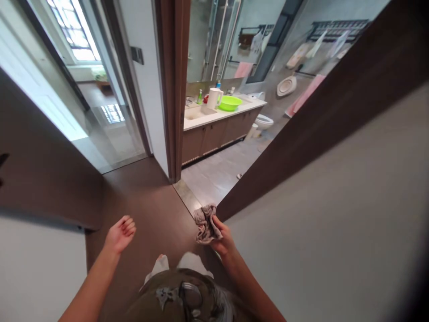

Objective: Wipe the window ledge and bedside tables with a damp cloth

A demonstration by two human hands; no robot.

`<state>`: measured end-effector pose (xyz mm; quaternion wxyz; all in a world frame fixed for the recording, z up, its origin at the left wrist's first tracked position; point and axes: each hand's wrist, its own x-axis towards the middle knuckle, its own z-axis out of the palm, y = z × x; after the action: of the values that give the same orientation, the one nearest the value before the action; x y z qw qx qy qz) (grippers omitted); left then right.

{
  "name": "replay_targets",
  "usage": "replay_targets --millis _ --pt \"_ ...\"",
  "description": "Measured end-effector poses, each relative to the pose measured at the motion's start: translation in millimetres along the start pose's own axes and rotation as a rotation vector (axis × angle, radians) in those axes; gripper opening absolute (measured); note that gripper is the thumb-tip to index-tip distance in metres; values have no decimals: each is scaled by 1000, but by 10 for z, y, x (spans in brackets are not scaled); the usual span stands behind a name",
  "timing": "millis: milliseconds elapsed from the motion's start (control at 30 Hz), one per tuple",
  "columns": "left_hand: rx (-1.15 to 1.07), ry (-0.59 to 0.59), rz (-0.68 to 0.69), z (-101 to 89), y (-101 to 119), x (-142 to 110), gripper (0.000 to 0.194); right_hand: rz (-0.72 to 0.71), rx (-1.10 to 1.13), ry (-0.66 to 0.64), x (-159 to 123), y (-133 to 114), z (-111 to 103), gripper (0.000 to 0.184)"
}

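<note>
My right hand point(224, 239) grips a crumpled grey-brown cloth point(206, 220), its thumb lying over one edge. The cloth hangs bunched in front of my body, by the edge of the bathroom doorway. Off to the left, my left hand point(121, 233) is raised above the brown floor with its fingers curled into a loose fist. Nothing shows in it, and it is well apart from the cloth.
A dark door frame point(174, 89) opens onto a bathroom. Its counter point(228, 115) bears a bright green basin point(229, 103) and a white pitcher point(213, 98). A toilet point(264, 121) stands beyond. At left is a dark door point(43, 165); a wall point(321, 223) runs along my right.
</note>
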<state>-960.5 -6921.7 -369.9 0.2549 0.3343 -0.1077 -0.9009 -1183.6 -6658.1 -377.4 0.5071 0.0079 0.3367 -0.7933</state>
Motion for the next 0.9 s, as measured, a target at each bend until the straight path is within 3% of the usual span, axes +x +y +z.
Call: replay_targets --millis 100,167,267,400,600,767,900 --pt "126 -201 -223 1244 27 953 36 -93 72 150 422 -290 -149 13" --pt "180 -297 -309 1940 -46 1487 35 -131 111 188 755 -491 -201 13" --pt "232 -376 -372 2746 -188 2228 34 -128 225 225 1404 -862 -208 16" --pt "378 -364 -382 3627 -339 3178 34 -218 309 220 2315 -1568 -101 9" --pt "508 -274 -279 5082 -640 4809 35 -372 275 247 3148 -2828 -20 14" --pt "631 -131 -48 6397 -1006 6619 22 -481 290 427 3721 -3731 -344 16" --pt "808 -24 149 7279 -1051 8012 38 -568 225 508 4243 -4418 -596 22"
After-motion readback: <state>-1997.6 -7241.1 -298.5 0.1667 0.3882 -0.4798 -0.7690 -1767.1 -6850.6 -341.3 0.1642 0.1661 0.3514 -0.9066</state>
